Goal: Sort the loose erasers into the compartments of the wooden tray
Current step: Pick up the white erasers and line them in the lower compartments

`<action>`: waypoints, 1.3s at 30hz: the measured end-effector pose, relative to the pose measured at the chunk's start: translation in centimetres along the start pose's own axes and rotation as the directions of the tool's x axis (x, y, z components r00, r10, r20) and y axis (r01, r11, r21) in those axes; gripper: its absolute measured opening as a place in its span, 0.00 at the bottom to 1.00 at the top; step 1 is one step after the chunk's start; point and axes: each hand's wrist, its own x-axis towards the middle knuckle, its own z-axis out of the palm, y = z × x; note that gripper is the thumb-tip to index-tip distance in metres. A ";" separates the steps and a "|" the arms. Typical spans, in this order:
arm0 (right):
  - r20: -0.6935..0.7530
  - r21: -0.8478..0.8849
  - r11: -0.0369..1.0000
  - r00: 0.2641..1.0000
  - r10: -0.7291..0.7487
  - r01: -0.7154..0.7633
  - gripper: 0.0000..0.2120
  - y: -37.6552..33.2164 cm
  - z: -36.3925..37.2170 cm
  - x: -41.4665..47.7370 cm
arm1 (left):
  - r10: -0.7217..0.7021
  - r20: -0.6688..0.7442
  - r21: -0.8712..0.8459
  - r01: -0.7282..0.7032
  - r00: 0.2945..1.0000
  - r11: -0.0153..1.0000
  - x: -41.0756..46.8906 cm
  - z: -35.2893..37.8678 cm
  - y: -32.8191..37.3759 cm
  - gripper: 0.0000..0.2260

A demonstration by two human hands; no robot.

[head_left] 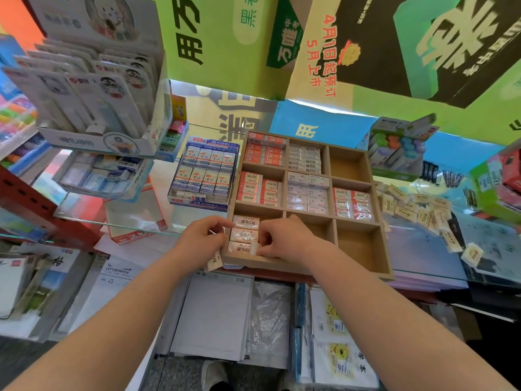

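The wooden tray (379, 249) has nine compartments and lies on a glass counter. Its near-left compartment holds three cream erasers (244, 236) in a column. My left hand (201, 239) is at the tray's left edge and grips a few cream erasers, one (213, 261) sticking out below the palm. My right hand (284, 238) is over the same compartment and pinches a cream eraser (254, 248) at its nearest row. Loose cream erasers (417, 211) lie scattered on the glass to the right of the tray.
Red erasers (263, 152) and white erasers (307, 190) fill the tray's far and middle compartments. The far-right and two near compartments show bare wood. A blue eraser box (204, 172) stands left of the tray, display boxes at both sides, stacked paper below the counter.
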 end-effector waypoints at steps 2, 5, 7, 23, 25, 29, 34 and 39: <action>0.009 -0.021 1.000 1.000 0.009 -0.009 0.07 -0.1 0.0 0.2 | -0.007 -0.030 -0.081 0.005 1.000 0.997 0.0 -0.2 0.0 0.16; -0.003 -0.003 1.000 1.000 0.003 -0.003 0.06 -0.1 0.1 0.1 | -0.026 -0.053 -0.181 0.016 0.998 0.983 0.1 -0.5 0.3 0.17; -0.005 0.049 0.999 1.000 0.012 -0.011 0.10 0.0 0.2 0.0 | -0.035 -0.051 -0.200 0.024 0.998 0.980 0.2 -0.5 0.5 0.18; 0.010 -0.194 0.977 0.996 0.094 -0.090 0.05 -1.3 -1.7 1.6 | -0.028 0.005 -0.185 0.028 1.000 0.982 -0.4 -0.8 0.6 0.18; 0.037 -0.207 0.973 0.993 0.116 -0.106 0.06 -1.6 -1.9 1.9 | -0.019 0.006 -0.184 0.020 1.000 0.983 -0.4 -0.8 0.6 0.18; 0.101 -0.243 0.962 0.984 0.150 -0.122 0.04 -1.5 -2.2 2.0 | -0.014 0.014 -0.179 0.016 1.000 0.984 -0.6 -0.7 0.3 0.18; 0.059 -0.152 0.979 0.988 0.145 -0.135 0.07 -0.9 -1.7 1.7 | -0.022 0.001 -0.219 0.021 1.000 0.976 -0.3 -0.8 0.3 0.18; 0.064 0.061 0.989 0.989 0.133 -0.136 0.07 -0.5 -1.8 1.1 | -0.034 0.017 -0.292 0.038 0.999 0.956 -0.1 -0.8 0.1 0.18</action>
